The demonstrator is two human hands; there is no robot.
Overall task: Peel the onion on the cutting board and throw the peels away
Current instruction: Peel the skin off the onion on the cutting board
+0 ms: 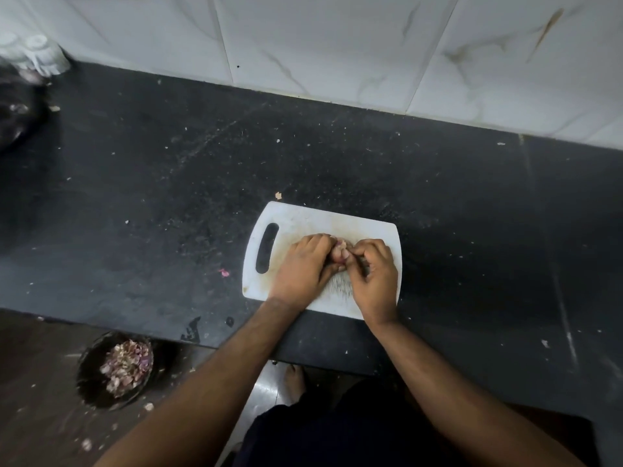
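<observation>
- Onion (340,252) sits low centre of the frame, over the cutting board (303,219), mostly hidden between our hands.
- Our left hand (303,267) cups it; our right hand (374,276) pinches its skin at the top.
- We judge it small, light, firm and slippery; its dry skin is brittle, best taken by a loose edge.
- Peels go in the bin (88,365), lower left.

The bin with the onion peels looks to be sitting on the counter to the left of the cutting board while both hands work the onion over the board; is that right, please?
Not quite. The head view shows the bin with the onion peels on the floor below the counter edge, left of the cutting board, not on the counter. The rest holds: the left hand and right hand both work the onion over the board.
</observation>
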